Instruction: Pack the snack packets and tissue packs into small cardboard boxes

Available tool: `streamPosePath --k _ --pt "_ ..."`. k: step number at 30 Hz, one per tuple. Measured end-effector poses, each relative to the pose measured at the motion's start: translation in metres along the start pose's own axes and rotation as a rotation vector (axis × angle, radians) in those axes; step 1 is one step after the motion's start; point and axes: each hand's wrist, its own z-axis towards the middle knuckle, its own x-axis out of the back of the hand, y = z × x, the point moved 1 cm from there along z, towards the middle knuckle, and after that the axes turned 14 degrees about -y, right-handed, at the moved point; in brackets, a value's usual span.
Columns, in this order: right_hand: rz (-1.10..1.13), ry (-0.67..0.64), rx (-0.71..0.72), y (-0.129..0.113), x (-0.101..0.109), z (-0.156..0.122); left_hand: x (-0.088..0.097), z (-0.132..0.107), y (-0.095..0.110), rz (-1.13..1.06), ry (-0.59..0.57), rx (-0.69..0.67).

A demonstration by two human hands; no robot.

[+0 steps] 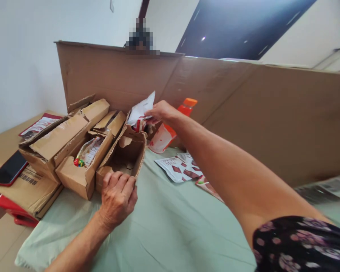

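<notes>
My left hand [117, 198] grips the near edge of an open small cardboard box [127, 153], fingers curled over its rim. My right hand [160, 112] reaches across to the far end of that box, pinching a white and red packet [141, 109] that sticks up above the box's far flap. The inside of the box looks bare at its near end. Beside it on the left lies another open cardboard box [86, 168] with a colourful packet [87, 152] inside.
More cardboard boxes [59, 138] stack at the left, with a dark phone [8, 169] on a flattened carton. An orange-capped bottle [170, 128] and loose packets [180, 167] lie on the green cloth [170, 226]. A tall cardboard sheet [243, 109] stands behind.
</notes>
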Motion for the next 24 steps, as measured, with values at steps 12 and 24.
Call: streamPosePath --k 12,24 --pt "0.499 0.176 0.117 0.086 0.075 -0.156 -0.005 0.001 -0.010 0.019 -0.033 -0.043" --pt "0.096 0.325 -0.219 0.195 0.075 -0.155 0.001 0.003 -0.008 0.042 -0.024 -0.060"
